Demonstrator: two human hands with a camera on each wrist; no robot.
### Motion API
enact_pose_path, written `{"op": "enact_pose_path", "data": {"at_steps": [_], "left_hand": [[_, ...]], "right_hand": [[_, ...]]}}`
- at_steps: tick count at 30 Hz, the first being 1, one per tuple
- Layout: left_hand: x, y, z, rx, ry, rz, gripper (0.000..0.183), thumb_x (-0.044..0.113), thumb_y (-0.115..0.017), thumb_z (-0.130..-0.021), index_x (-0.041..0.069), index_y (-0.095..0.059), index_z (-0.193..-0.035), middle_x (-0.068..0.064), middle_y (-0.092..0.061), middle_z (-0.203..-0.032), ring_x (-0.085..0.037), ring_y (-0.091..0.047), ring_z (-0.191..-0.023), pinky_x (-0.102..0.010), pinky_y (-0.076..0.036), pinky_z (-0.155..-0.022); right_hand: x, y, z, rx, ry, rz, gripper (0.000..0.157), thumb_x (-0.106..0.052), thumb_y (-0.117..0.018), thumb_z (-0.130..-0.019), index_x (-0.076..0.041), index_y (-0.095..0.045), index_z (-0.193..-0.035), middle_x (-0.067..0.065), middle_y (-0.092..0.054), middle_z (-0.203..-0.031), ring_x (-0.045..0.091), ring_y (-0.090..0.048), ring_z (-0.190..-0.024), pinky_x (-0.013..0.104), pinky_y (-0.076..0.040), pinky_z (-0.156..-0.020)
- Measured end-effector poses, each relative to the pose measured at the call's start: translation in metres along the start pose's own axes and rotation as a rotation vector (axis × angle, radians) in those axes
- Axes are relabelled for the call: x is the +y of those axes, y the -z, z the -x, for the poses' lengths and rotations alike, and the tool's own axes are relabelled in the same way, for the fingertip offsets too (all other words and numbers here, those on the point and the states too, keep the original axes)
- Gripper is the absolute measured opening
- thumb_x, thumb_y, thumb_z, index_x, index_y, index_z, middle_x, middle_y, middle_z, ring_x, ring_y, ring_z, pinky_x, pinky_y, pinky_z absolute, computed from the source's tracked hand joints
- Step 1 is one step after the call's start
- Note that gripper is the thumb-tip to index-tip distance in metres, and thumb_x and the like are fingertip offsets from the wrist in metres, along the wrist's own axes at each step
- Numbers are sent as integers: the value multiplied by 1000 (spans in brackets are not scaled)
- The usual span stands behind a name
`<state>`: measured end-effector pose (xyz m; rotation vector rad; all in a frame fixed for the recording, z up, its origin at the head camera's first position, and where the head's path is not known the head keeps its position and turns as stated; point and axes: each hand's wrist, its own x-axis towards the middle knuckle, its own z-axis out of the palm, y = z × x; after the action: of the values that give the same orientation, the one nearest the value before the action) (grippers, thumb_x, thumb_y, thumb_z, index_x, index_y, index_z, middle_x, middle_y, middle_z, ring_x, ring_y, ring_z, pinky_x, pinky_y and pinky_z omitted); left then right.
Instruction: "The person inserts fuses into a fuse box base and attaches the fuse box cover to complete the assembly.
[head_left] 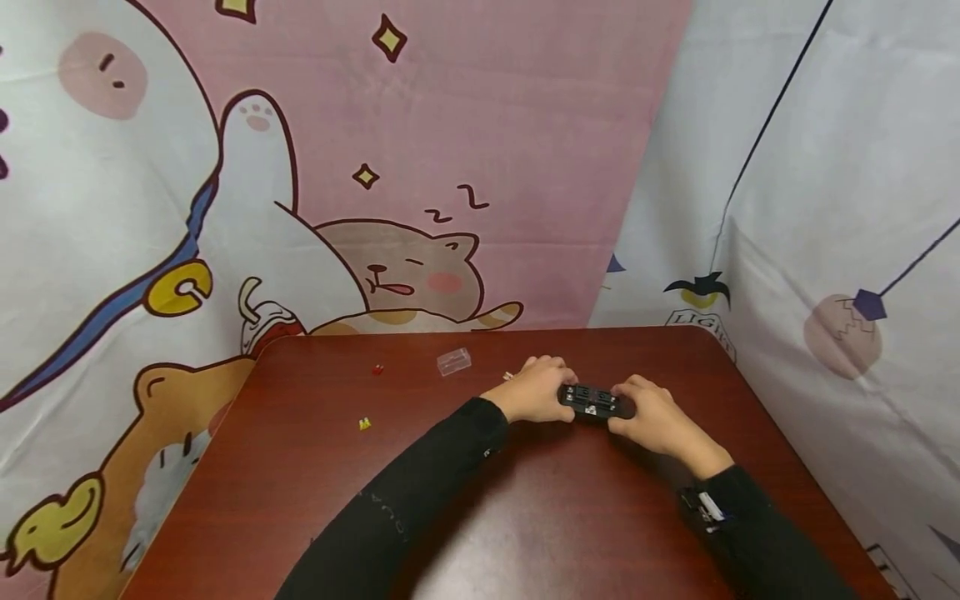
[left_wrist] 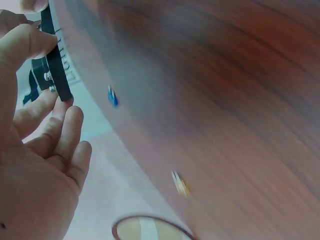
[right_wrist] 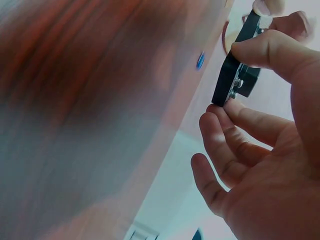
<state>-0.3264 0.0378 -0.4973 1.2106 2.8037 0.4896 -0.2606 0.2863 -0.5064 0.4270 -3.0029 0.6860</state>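
Note:
Both hands hold a black blade fuse block [head_left: 594, 402] above the table, one at each end. My left hand [head_left: 534, 390] pinches its left end between thumb and fingers. On the opposite end, my right hand [head_left: 654, 417] grips with thumb on one edge and fingertips on the other. Metal screws show along the block's side [right_wrist: 226, 80] in the right wrist view. A blue blade fuse [left_wrist: 113, 96] lies on the table beyond the block, its prongs visible in the left wrist view. Nearer to the left wrist camera is a yellowish fuse [left_wrist: 180, 184], blurred.
A clear plastic cover [head_left: 453, 361] lies toward the back of the table [head_left: 300, 500]. Left of it are a small red fuse [head_left: 377, 369] and a yellow fuse [head_left: 364, 423]. A small pale piece [head_left: 507, 376] peeks out beside the left wrist. Printed cloth hangs behind the table.

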Motion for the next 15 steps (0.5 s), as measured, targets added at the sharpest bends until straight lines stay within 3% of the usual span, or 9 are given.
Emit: {"op": "enact_pose_path", "data": {"at_steps": [7,15], "left_hand": [[-27,20,52,36,71,8,51,43,-80,-80,17,-74,-125,4,-66,-116,-16,-54,-107,-38,-38,-95],[-52,27,104,98,142,24,52,40,-80,-77,16,-75,-123,3,-68,-117,-18,-58,-111,-40,-39,-97]], "right_hand": [[-43,-18,-24,-36,110,-6,51,-29,-83,-82,-2,-72,-124,6,-65,-112,25,-60,-97,53,-41,-91],[-86,-41,-42,-81,175,-3,53,-32,-84,-81,-5,-73,-126,2,-65,-112,21,-59,-98,49,-40,-94]]}}
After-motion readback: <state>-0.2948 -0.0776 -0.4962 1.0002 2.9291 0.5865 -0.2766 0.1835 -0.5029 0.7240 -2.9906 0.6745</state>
